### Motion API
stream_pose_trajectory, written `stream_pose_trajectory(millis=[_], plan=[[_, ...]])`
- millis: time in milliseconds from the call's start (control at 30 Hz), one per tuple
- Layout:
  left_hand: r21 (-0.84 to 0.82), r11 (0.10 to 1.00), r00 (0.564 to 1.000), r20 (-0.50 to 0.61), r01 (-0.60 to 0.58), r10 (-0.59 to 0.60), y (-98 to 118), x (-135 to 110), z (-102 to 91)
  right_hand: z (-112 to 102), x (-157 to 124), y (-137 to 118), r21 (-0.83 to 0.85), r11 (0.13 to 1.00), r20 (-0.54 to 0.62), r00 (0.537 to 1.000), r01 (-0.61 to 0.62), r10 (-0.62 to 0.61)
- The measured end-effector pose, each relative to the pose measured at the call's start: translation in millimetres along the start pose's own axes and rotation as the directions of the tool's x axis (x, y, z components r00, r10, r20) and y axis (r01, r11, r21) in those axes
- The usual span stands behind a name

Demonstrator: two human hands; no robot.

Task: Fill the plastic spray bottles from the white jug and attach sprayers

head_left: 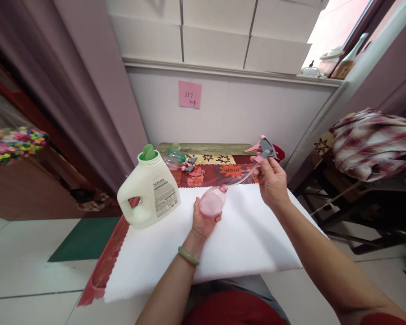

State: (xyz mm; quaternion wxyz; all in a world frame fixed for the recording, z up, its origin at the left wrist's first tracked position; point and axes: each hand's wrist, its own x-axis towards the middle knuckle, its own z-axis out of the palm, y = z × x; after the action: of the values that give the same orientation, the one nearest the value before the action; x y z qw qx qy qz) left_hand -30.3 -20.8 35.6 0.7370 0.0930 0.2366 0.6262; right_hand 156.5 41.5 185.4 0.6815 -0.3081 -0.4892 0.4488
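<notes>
Pink bottle [211,204] was open, sprayer [266,148] unattached.
Left hand [203,224] held the bottle; right hand [272,181] pinched the sprayer, tube [247,176] near the neck [223,188].

Work surface: a rectangular table [216,148], its wood-grain top showing as a strip along the rear edge.
Under layer: a shiny red cover [103,273] that hangs over the left edge; its rear part bears a cartoon pig, an orange "WOW" burst and black-outlined stars on yellow.
Upper layer: a white cloth [240,248] with a scalloped border, spread across the front and middle.
Left side: a large cream-white plastic jug [142,187] with a loop handle and green cap, standing upright.
Back left: a see-through green plastic bottle [177,155], near pink-and-grey spray heads [190,165].
</notes>
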Motion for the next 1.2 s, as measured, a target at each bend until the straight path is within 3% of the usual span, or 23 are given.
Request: stream_pose_trajectory(millis=[333,567,900,1200], plan=[[0.057,0.998,1.0,0.013,-0.005,0.005,-2,0,1.0,7,-42,51,-0.052,0.987,0.051,0.986,-0.153,0.156],[0.076,0.997,1.0,0.003,0.014,-0.015,0,-3,3.9,11,-66,67,-0.031,0.972,0.118,0.965,-0.232,0.234],[0.118,0.99,0.995,-0.069,0.074,-0.066,-3,-22,17.2,3,-72,57,0.036,0.964,0.157,0.954,-0.264,0.255],[0.125,0.972,0.978,-0.087,0.202,-0.192,1,-70,68.4,2,-66,16,0.131,0.946,0.245,0.935,-0.295,0.258]])
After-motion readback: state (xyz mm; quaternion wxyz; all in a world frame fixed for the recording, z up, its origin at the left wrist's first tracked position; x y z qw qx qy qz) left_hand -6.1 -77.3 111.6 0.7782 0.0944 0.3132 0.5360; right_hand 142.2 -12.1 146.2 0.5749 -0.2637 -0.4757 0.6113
